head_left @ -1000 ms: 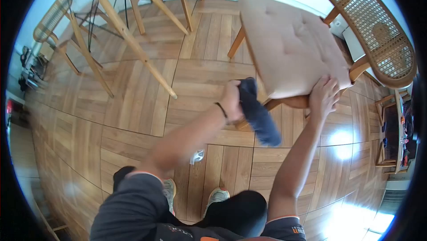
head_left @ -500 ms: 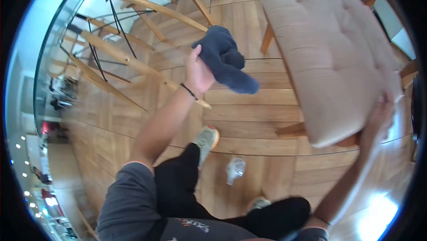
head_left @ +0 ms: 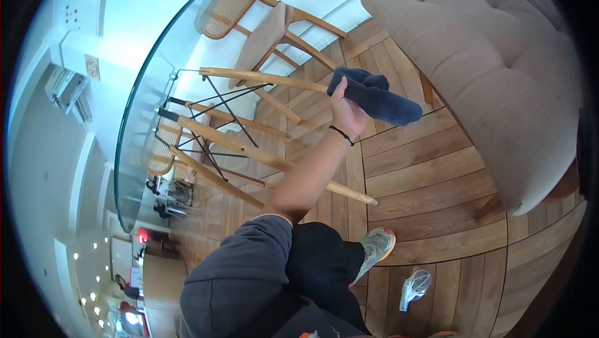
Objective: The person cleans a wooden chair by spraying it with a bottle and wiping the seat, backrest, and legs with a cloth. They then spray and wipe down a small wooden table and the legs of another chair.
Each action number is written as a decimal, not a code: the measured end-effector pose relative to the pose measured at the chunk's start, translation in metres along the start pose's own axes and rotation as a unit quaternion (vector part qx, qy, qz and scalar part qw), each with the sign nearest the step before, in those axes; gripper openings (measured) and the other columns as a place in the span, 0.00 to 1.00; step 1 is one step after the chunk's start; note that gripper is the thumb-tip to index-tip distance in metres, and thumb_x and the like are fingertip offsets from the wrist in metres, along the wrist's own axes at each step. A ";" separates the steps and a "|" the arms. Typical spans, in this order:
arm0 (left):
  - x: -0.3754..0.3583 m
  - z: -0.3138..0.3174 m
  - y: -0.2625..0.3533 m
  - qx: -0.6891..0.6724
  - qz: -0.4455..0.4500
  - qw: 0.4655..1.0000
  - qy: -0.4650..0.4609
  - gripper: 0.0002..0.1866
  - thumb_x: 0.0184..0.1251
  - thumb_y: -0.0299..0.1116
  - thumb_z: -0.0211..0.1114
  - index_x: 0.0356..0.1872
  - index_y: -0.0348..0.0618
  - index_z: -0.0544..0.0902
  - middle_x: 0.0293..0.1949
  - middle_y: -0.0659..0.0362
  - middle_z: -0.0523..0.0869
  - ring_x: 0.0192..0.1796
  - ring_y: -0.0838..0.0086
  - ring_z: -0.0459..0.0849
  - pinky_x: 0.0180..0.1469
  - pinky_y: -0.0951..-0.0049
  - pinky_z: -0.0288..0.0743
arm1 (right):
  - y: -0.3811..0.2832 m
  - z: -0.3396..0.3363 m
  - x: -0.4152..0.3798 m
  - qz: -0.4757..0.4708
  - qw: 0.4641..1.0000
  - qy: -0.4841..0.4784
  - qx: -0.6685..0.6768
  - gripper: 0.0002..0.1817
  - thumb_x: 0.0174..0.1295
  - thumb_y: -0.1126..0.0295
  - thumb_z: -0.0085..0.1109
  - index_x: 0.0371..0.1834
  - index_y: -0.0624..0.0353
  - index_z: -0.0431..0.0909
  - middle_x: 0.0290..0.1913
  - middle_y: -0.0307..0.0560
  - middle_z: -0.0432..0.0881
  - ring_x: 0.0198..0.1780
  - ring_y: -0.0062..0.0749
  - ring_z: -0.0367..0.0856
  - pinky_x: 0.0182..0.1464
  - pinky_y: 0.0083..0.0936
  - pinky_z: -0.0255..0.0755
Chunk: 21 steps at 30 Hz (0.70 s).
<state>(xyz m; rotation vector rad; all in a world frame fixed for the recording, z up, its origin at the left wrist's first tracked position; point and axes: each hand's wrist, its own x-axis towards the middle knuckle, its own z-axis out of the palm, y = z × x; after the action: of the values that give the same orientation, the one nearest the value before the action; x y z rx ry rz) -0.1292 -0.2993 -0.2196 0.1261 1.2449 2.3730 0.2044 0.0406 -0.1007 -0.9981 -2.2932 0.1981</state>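
Observation:
My left hand [head_left: 350, 116] grips a bunched dark blue-grey cloth [head_left: 390, 102], with the thumb pressed along its near side and the other fingers partly hidden beneath. One end of the cloth hangs out to the right, past my fingers. The cloth is held in the air above the wooden floor, between the glass table's legs and a beige tufted bench [head_left: 477, 82]. My right hand is outside the picture.
A glass-topped table [head_left: 125, 151] with wooden legs [head_left: 274, 162] and black cross rods stands to the left. Behind it is a wooden chair with a cane back [head_left: 234, 1]. A small translucent object [head_left: 415, 288] lies on the floor near my shoe [head_left: 376, 249].
The view has turned, so the table and chair show more. My left hand still holds the cloth, now further right in view. My right hand, earlier at the bench's edge, has left the picture.

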 end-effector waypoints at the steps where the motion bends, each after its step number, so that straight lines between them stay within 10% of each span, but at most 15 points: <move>1: 0.013 -0.011 0.000 -0.002 0.012 1.000 0.010 0.19 0.75 0.48 0.56 0.53 0.44 0.78 0.49 0.54 0.86 0.52 0.57 0.84 0.60 0.52 0.76 | -0.002 -0.002 -0.001 0.015 1.000 -0.008 0.008 0.31 0.72 0.46 0.41 0.63 0.62 0.71 0.64 0.64 0.69 0.67 0.61 0.63 0.69 0.56 0.56; 5: 0.030 -0.025 -0.005 -0.041 0.022 0.999 0.020 0.16 0.76 0.45 0.55 0.51 0.43 0.78 0.48 0.54 0.86 0.50 0.58 0.85 0.58 0.55 0.78 | -0.019 -0.009 0.002 0.109 0.993 -0.039 -0.012 0.34 0.71 0.46 0.44 0.65 0.65 0.70 0.66 0.65 0.68 0.68 0.58 0.63 0.68 0.56 0.59; 10: 0.042 -0.028 -0.019 -0.013 0.010 1.000 -0.004 0.19 0.79 0.45 0.48 0.53 0.40 0.78 0.53 0.50 0.84 0.57 0.55 0.81 0.64 0.52 0.73 | -0.067 -0.027 -0.060 0.225 0.936 -0.015 0.272 0.34 0.71 0.48 0.45 0.71 0.65 0.66 0.71 0.60 0.66 0.70 0.53 0.64 0.68 0.52 0.62; 16: 0.067 -0.023 -0.038 -0.022 0.040 0.998 0.039 0.15 0.78 0.40 0.53 0.53 0.41 0.78 0.54 0.54 0.84 0.58 0.60 0.81 0.65 0.56 0.72 | -0.089 0.029 -0.143 0.322 0.638 0.283 0.640 0.24 0.77 0.63 0.37 0.69 0.63 0.69 0.68 0.54 0.72 0.69 0.48 0.70 0.71 0.44 0.62; 18: 0.072 -0.027 -0.044 -0.021 0.037 0.999 0.026 0.15 0.78 0.40 0.52 0.52 0.41 0.78 0.54 0.55 0.84 0.58 0.60 0.81 0.65 0.56 0.72 | -0.092 0.052 -0.145 0.227 0.760 0.317 0.520 0.24 0.77 0.61 0.40 0.69 0.64 0.68 0.68 0.55 0.72 0.67 0.45 0.73 0.67 0.41 0.69; 21: 0.076 -0.028 -0.048 -0.029 0.018 0.999 -0.024 0.13 0.76 0.40 0.58 0.55 0.47 0.77 0.53 0.58 0.83 0.56 0.65 0.81 0.61 0.61 0.76 | -0.090 0.066 -0.134 0.138 0.788 0.328 0.502 0.22 0.76 0.64 0.44 0.67 0.67 0.69 0.64 0.54 0.75 0.62 0.40 0.78 0.61 0.36 0.78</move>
<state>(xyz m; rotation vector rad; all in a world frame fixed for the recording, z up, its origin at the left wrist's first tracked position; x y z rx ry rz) -0.1881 -0.2645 -0.2843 0.1874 1.1597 2.4199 0.1800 -0.1094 -0.1848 -0.6352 -1.0924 0.9193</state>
